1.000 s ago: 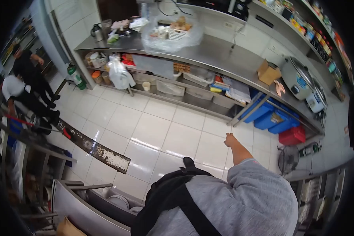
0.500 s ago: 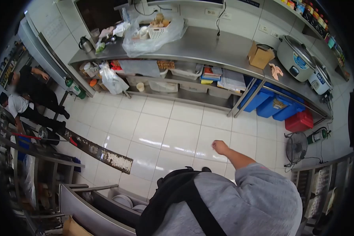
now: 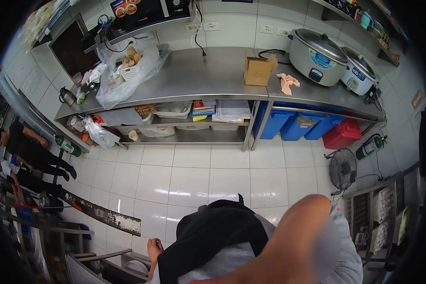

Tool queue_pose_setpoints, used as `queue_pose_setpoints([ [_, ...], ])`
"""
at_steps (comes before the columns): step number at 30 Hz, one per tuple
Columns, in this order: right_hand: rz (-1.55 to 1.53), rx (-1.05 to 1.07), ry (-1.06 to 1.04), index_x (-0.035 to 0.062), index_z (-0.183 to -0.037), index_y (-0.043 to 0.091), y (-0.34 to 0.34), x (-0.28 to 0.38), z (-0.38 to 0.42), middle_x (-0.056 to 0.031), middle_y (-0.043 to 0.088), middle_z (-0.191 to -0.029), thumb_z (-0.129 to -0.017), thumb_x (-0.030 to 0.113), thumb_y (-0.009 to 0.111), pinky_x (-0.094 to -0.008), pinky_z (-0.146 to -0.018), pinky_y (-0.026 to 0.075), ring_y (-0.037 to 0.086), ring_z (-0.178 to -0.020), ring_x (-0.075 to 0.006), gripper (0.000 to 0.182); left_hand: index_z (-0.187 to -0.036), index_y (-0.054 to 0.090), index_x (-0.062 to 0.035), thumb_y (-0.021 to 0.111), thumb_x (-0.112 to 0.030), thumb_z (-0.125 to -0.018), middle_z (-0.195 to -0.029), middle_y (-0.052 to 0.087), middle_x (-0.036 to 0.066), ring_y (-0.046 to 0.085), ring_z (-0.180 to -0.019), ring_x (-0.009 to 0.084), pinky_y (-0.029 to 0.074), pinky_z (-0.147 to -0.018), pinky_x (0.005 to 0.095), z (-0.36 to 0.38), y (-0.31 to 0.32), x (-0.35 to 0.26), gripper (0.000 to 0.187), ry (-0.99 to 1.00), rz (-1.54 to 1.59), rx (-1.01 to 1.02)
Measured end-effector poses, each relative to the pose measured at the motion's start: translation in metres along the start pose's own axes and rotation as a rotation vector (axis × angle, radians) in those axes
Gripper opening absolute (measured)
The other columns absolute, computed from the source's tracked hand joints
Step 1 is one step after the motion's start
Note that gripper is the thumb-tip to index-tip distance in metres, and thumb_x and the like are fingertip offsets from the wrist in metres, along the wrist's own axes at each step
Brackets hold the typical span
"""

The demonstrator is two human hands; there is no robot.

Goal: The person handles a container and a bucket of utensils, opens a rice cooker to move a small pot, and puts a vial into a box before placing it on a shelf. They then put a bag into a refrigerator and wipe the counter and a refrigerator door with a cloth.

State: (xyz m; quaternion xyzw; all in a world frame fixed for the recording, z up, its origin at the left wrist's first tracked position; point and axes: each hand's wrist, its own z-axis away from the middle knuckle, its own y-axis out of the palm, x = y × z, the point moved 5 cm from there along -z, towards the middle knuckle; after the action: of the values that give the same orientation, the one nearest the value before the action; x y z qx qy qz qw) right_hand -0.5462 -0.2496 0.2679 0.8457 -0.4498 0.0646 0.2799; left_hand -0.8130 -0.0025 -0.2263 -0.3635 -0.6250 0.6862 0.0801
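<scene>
My left hand (image 3: 154,247) hangs low at my left side over the tiled floor, its fingers curled in and nothing visible in it. It is nearest to an open-topped steel unit (image 3: 80,270) holding white plates (image 3: 136,268). My bent right arm (image 3: 289,241) crosses the front of my body; its hand is out of view past the bottom edge. A black garment or strap (image 3: 213,232) lies over my grey shirt.
A steel counter (image 3: 208,71) ahead bears a plastic-wrapped basket (image 3: 130,71), a cardboard box (image 3: 258,71), a pink cloth (image 3: 287,83) and rice cookers (image 3: 317,57). A fan (image 3: 342,169) stands right. Two people (image 3: 33,149) are at the left, beside a worn floor strip (image 3: 104,215).
The view has turned right and closer to the counter. My right arm has folded in from its outstretched position, its hand leaving view. My left hand has appeared at the lower left.
</scene>
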Motion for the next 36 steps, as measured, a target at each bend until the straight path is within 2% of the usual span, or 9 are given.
queue_pose_setpoints([
  [13,0.806,0.291,0.157,-0.0104,-0.127,0.052,-0.213,0.088,-0.033,-0.0203,0.057,-0.13,-0.101,0.031,0.042,-0.0561,-0.11,0.013,0.048,-0.126,-0.0409,0.05,-0.091,0.062,-0.004,0.059,-0.011,-0.085,-0.09,0.058,0.018,0.059,-0.084,0.0362,0.048,-0.074,0.0456,-0.171,0.045,0.005,0.009,-0.299,-0.201,0.156],
  [16,0.811,0.128,0.342,0.0069,-0.133,0.054,-0.257,0.118,-0.06,-0.0198,0.059,-0.127,-0.1,0.033,0.044,-0.0591,-0.112,0.005,0.049,-0.123,-0.045,0.043,-0.098,0.062,-0.0027,0.062,-0.012,-0.082,-0.096,0.059,0.021,0.059,-0.091,0.0399,0.048,-0.078,0.0469,-0.296,0.098,-0.066,0.019,-0.058,-0.036,0.19],
  [17,0.909,0.107,0.402,0.0041,-0.106,0.068,-0.28,0.131,-0.064,-0.0138,0.067,-0.112,-0.085,0.046,0.066,-0.0578,-0.103,0.026,0.055,-0.117,-0.0395,0.047,-0.101,0.061,-0.0031,0.064,-0.014,-0.081,-0.095,0.058,0.02,0.058,-0.087,0.0384,0.048,-0.076,0.0466,-0.337,0.117,-0.098,0.023,0.128,-0.044,0.164],
  [19,1.078,-0.13,0.213,0.0032,-0.088,0.072,-0.312,0.153,-0.055,-0.0082,0.07,-0.081,-0.087,0.035,0.066,-0.0417,-0.09,0.039,0.063,-0.081,-0.0223,0.033,-0.103,0.058,-0.0033,0.068,-0.01,-0.078,-0.091,0.054,0.018,0.055,-0.076,0.0348,0.047,-0.07,0.0447,-0.413,0.11,-0.219,0.028,0.313,0.169,0.224],
  [21,0.999,-0.649,0.17,0.0088,-0.073,0.068,-0.349,0.171,-0.019,-0.0013,0.063,-0.058,-0.068,0.028,0.084,-0.0394,-0.073,0.042,0.054,-0.053,-0.0135,0.025,-0.108,0.051,-0.003,0.06,0.001,-0.073,-0.094,0.047,0.018,0.052,-0.085,0.0363,0.045,-0.075,0.045,-0.467,0.096,-0.329,0.036,0.535,0.291,0.161],
  [22,1.046,-0.745,0.144,0.0094,-0.066,0.061,-0.366,0.178,-0.011,0.001,0.06,-0.054,-0.079,0.03,0.077,-0.0399,-0.07,0.042,0.051,-0.05,-0.0123,0.03,-0.107,0.049,-0.0031,0.057,0.004,-0.071,-0.094,0.045,0.018,0.05,-0.086,0.0368,0.043,-0.076,0.0451,-0.491,0.1,-0.368,0.037,0.555,0.351,0.184],
  [26,1.114,-1.133,0.22,0.0064,-0.086,0.061,-0.443,0.208,0.067,-0.0039,0.061,-0.071,-0.101,0.025,0.045,-0.0291,-0.069,0.043,0.055,-0.063,-0.0134,0.029,-0.093,0.049,-0.0049,0.055,0.009,-0.067,-0.093,0.042,0.016,0.049,-0.077,0.0308,0.044,-0.067,0.0388,-0.54,0.098,-0.514,0.029,0.73,0.55,0.252],
  [32,1.09,-1.763,0.175,0.0059,-0.123,0.055,-0.579,0.291,0.168,-0.0045,0.058,-0.11,-0.098,0.02,0.049,-0.0286,-0.081,0.043,0.054,-0.093,-0.0119,0.029,-0.106,0.057,-0.011,0.076,-0.019,-0.073,-0.073,0.052,0.001,0.049,-0.055,0.0169,0.044,-0.052,0.0304,-0.549,0.075,-0.713,0.039,0.986,0.512,0.14],
  [36,1.672,-1.638,0.299,0.0044,-0.134,0.045,-0.722,0.367,0.207,-0.0126,0.049,-0.13,-0.099,0.021,0.047,-0.0348,-0.097,0.041,0.051,-0.113,-0.0236,0.039,-0.099,0.058,-0.0102,0.074,-0.022,-0.077,-0.067,0.053,0.002,0.053,-0.057,0.0207,0.045,-0.053,0.0334,-0.58,0.099,-0.784,0.03,0.825,0.466,0.269],
])
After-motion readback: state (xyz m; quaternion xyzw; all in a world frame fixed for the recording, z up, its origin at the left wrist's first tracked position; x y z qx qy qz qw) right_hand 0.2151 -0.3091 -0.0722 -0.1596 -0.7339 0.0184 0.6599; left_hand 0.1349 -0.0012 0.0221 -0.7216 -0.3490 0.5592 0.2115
